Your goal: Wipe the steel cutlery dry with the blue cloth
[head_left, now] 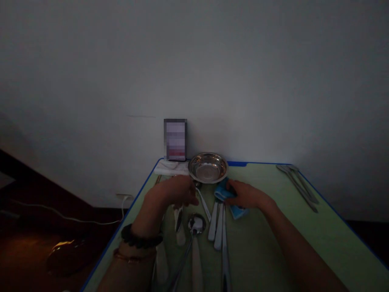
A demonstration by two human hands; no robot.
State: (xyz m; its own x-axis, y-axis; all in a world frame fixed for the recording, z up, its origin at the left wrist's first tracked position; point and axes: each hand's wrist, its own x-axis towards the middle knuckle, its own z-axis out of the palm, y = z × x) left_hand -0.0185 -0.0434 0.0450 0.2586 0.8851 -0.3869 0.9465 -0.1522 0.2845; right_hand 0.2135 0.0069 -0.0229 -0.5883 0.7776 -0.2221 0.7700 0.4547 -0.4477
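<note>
My left hand (173, 194) hovers over a row of steel cutlery, fingers curled round the head of a spoon (203, 203) whose handle slants down to the right. My right hand (247, 194) is closed on a blue cloth (226, 196) just in front of a shiny steel bowl (208, 167). Below my hands lie a ladle (194, 227) and several knives and spoons (219, 227), side by side on the green table (273, 243). A dark bead bracelet circles my left wrist.
A few more steel utensils (299, 186) lie at the table's far right corner. A small upright screen (175, 140) stands on a white pad against the wall behind the bowl. The table has a blue edge; dark floor with a cable lies left.
</note>
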